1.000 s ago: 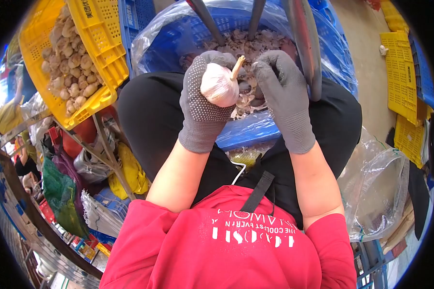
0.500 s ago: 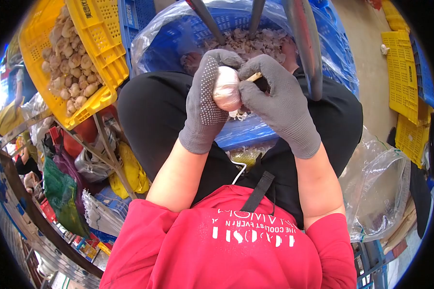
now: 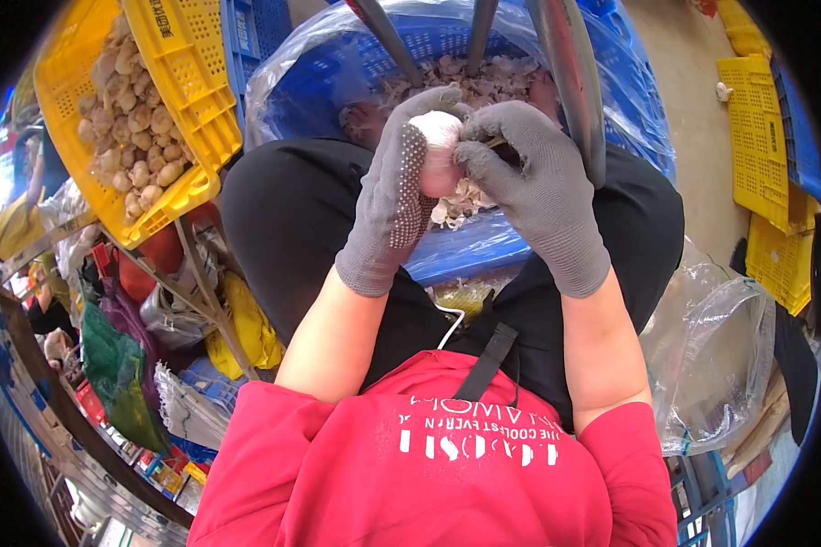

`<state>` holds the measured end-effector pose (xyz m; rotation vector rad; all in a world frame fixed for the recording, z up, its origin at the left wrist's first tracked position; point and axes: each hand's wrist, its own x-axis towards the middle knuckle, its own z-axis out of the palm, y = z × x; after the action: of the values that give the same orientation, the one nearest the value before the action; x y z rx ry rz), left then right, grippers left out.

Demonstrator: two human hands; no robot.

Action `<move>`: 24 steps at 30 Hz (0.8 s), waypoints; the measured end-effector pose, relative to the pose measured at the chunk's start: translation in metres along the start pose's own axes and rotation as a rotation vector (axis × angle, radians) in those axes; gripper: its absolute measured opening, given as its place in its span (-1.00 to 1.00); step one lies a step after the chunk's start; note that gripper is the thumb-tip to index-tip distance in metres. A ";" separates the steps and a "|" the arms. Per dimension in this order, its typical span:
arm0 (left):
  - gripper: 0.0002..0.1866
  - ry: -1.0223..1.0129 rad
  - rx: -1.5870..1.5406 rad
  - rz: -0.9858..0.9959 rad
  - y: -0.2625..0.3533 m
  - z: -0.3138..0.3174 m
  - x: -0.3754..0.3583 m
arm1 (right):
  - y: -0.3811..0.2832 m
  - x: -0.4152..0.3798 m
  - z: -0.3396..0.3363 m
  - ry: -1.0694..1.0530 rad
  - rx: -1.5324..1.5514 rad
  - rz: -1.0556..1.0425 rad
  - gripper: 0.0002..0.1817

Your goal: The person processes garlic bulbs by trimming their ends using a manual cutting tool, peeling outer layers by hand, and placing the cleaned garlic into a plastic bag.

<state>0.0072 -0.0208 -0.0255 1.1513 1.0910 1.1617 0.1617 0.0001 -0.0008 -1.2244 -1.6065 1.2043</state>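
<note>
A pinkish-white garlic bulb (image 3: 440, 150), slightly blurred, is held between my two gloved hands over my lap. My left hand (image 3: 392, 182), in a grey glove with white dots, wraps round its left side. On the bulb's right side, my right hand (image 3: 531, 178), in a grey glove, has its fingers pinched against the bulb near its stem. Garlic skins (image 3: 469, 77) lie in a blue basket (image 3: 319, 82) lined with clear plastic, in front of me. More peelings (image 3: 460, 205) show just below the bulb.
Many garlic bulbs fill a yellow crate (image 3: 205, 100) at the upper left. Dark metal bars (image 3: 570, 73) cross above the blue basket. Yellow crates (image 3: 757, 146) stand at the right, above a clear plastic bag (image 3: 716, 365). Coloured bags (image 3: 118, 365) hang at the left.
The bulb has turned and shifted slightly up in my left hand. My right hand's fingers have moved, and the stem that stuck out between them is now mostly hidden. More peelings show below the bulb.
</note>
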 end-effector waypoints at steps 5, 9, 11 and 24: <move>-0.44 -0.050 0.121 0.085 0.013 0.000 0.001 | 0.000 -0.002 0.002 0.053 -0.161 -0.114 -0.79; -0.45 0.020 -0.239 -0.113 0.002 0.002 0.001 | 0.001 0.000 0.002 0.088 -0.192 -0.187 -0.81; -0.50 -0.036 0.097 0.098 0.003 -0.004 0.003 | -0.004 0.000 0.000 -0.001 0.042 0.124 -0.78; -0.47 -0.050 0.016 0.044 0.016 0.003 -0.001 | -0.003 0.000 0.001 -0.050 0.174 0.245 -0.68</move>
<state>0.0088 -0.0210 -0.0097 1.2164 1.0429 1.1539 0.1603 -0.0002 0.0022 -1.3141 -1.3826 1.5055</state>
